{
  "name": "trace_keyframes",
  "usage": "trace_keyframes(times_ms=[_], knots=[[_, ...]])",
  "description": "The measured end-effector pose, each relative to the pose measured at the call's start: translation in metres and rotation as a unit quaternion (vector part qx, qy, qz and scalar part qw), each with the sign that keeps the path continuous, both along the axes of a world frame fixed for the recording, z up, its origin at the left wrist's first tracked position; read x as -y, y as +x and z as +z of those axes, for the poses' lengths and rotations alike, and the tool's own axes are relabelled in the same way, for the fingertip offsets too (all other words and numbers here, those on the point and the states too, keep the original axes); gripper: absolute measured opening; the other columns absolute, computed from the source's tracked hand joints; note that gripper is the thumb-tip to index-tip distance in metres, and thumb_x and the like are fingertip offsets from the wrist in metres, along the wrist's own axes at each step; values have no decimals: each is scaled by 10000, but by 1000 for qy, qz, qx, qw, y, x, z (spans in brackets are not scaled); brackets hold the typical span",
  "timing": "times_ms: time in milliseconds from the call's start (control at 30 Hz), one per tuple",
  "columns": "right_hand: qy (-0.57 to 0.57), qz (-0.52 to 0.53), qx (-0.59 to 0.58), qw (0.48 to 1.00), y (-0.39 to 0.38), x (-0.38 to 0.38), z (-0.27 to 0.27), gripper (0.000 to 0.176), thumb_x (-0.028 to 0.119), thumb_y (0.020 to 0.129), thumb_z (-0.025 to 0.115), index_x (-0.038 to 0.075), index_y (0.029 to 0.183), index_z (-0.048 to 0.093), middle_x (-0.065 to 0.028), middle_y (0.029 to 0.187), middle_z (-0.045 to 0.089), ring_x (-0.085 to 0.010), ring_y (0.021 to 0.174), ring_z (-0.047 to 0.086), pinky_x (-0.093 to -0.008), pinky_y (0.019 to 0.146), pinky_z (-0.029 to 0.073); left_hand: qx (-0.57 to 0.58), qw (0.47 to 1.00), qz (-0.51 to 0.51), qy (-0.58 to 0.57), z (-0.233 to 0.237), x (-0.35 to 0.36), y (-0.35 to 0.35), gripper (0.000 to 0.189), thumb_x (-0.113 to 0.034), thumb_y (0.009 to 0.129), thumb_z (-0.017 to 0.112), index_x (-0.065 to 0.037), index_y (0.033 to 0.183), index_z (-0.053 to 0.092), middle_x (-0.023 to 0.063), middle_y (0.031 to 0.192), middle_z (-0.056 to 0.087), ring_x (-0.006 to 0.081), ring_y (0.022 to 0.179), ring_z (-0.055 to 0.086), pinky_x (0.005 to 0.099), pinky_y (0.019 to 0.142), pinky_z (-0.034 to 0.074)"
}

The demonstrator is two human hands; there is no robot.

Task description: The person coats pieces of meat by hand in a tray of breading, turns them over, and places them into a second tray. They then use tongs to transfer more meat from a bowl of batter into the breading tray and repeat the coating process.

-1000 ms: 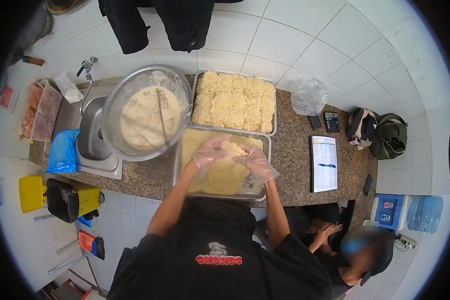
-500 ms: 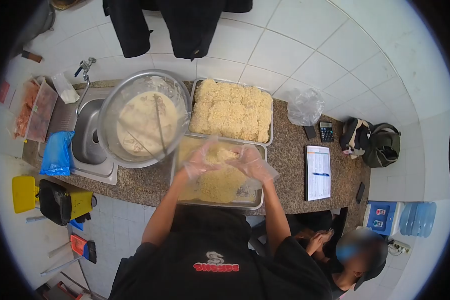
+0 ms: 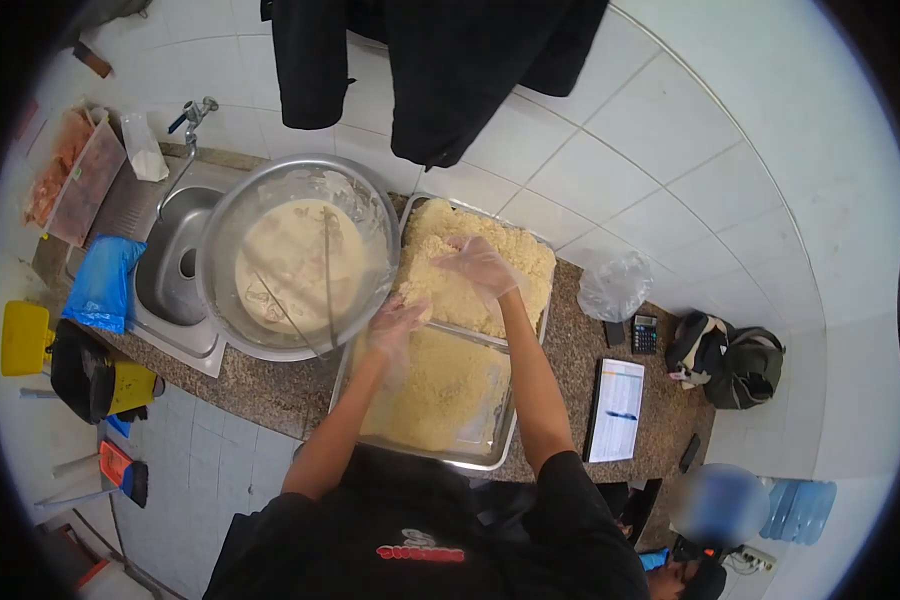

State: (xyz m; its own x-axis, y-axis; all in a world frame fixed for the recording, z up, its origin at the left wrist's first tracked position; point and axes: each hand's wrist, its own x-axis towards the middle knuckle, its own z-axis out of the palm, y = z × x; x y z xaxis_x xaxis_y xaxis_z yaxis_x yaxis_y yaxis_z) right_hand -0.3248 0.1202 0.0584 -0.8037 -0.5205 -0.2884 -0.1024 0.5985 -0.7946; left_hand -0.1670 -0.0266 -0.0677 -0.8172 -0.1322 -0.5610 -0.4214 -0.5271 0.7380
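Note:
Both my hands wear clear plastic gloves. At the left end of a metal tray (image 3: 545, 325) filled with crumb-coated pieces (image 3: 505, 235), my hands grip a breaded meat piece (image 3: 416, 290). My left hand (image 3: 397, 325) curls round its near end, by the tray's front corner. My right hand (image 3: 482, 268) reaches over the tray with its fingers closed on the far side of the piece, partly hiding it. A second tray (image 3: 480, 462) of loose breadcrumbs (image 3: 425, 390) lies closer to my body. Left of both trays stands a large metal bowl (image 3: 215, 290) with pale batter (image 3: 295, 260).
A sink (image 3: 160, 290), a blue bag (image 3: 108, 283) and a plastic box of raw meat (image 3: 95, 190) are at the left. Rightward lie a plastic bag (image 3: 613, 285), calculator (image 3: 645, 335), notebook (image 3: 615, 410) and backpack (image 3: 752, 367). Another person (image 3: 680, 575) sits lower right.
My hands have moved from above the crumb tray up to the left end of the filled tray, carrying the breaded piece. The view has turned, and the seated person appears lower.

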Motion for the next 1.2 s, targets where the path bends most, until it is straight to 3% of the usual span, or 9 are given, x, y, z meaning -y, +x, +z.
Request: trace_keyframes(times_ms=[300,400,500,667,767,867,1000,1100,1200], knots=[[150,61,-306,938,-19,25,-59,489,274,837,758,-13,1224,675,-249,1147,706,-417,1144,643,-451,996,509,-85,989,114,-29,-22,-31,25,772,-203,897,806,62,1479,372,171,1314,619,239,1160,640,318,990,534],[125,-7,-357,926,4,35,-44,509,283,892,700,-19,1292,609,-273,1293,639,-427,1256,580,-470,1066,470,-68,971,163,160,-18,-23,78,544,-117,939,739,26,1401,491,166,1268,624,238,1081,660,315,1000,537],[136,-61,-391,908,20,55,-49,562,284,955,628,-56,1390,528,-304,1406,560,-416,1356,508,-455,1158,393,-38,998,-3,-43,-48,-10,100,318,-159,940,735,-25,1223,681,80,994,722,100,973,665,281,803,545],[239,-76,-377,892,32,79,-92,661,340,1029,517,-137,1474,412,-344,1517,443,-393,1472,399,-434,1237,293,-139,876,-55,-459,47,3,63,266,-187,996,613,-28,1198,683,158,1015,733,281,934,719,423,827,559],[243,-43,-441,863,35,73,-86,650,378,1046,483,-138,1440,441,-348,1477,479,-419,1431,432,-438,1211,323,-149,777,-187,-583,46,7,54,283,-168,996,573,-38,1226,676,189,1078,722,389,970,691,481,883,543],[159,9,-211,964,19,43,-23,571,347,1058,471,-102,1410,479,-310,1352,597,-422,1312,544,-448,1134,404,-190,738,-205,-615,59,4,39,335,-151,977,579,-68,1292,660,210,1256,672,414,1111,658,489,938,539],[0,-208,-317,925,58,-24,-29,341,246,1049,559,-38,1210,658,-208,878,721,-370,811,683,-408,762,525,-321,664,-133,-662,63,-4,-21,451,-203,977,586,-8,1383,579,219,1513,505,405,1385,488,495,1142,419],[-183,-408,-182,876,117,-50,-60,226,170,1030,598,-11,1100,714,-158,886,727,-257,798,679,-376,742,519,-251,622,-180,-720,37,-16,-83,541,-285,1003,558,7,1456,511,208,1560,461,370,1450,422,481,1222,304],[-66,-355,-144,922,183,-87,-75,158,90,996,629,12,1077,741,-117,903,740,-196,847,695,-341,793,534,-200,620,-289,-701,18,-26,-89,652,-346,1056,463,13,1582,323,210,1652,308,355,1543,254,438,1272,197]])
